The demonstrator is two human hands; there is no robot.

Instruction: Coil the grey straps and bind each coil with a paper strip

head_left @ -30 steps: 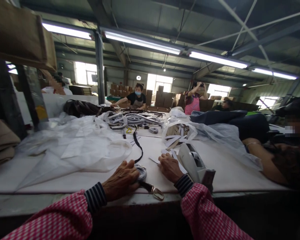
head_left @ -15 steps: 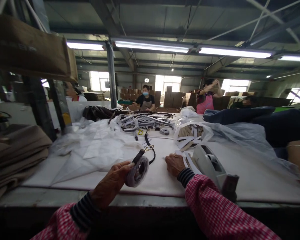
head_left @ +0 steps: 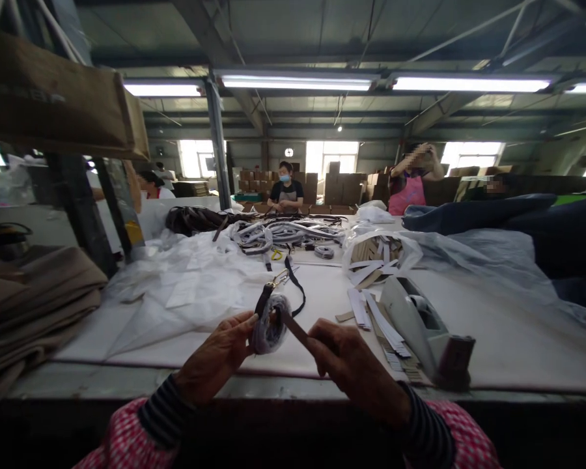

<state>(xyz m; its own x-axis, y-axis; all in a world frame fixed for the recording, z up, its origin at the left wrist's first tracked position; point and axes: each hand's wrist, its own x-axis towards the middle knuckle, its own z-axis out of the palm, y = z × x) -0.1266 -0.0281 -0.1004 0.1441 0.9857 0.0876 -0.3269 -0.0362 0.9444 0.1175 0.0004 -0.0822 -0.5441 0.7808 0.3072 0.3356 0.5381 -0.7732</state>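
My left hand (head_left: 219, 355) is closed on a coiled strap (head_left: 266, 333) wrapped in clear plastic, held up over the table's front edge. A dark strap end with a gold-coloured metal clasp (head_left: 276, 279) sticks up from the coil, and a thin dark loop (head_left: 297, 290) hangs from it to the right. Between the fingers of my right hand (head_left: 344, 361) is a narrow brownish strip (head_left: 295, 327), probably card. Its far end meets the coil near the centre hole; whether it passes inside, I cannot tell. Loose white and tan strips (head_left: 383, 329) lie beyond my right hand.
A grey tape dispenser (head_left: 415, 326) stands at the right. Behind are a plastic bag of strips (head_left: 383, 254) and a pile of wrapped straps (head_left: 288, 233). Clear plastic sheeting (head_left: 185, 280) and folded brown cloth (head_left: 34, 306) lie left. Several people work farther back.
My right hand has left the loose strips and come back toward the coil, now with one strip in its fingers. The left hand keeps its hold on the coiled strap.
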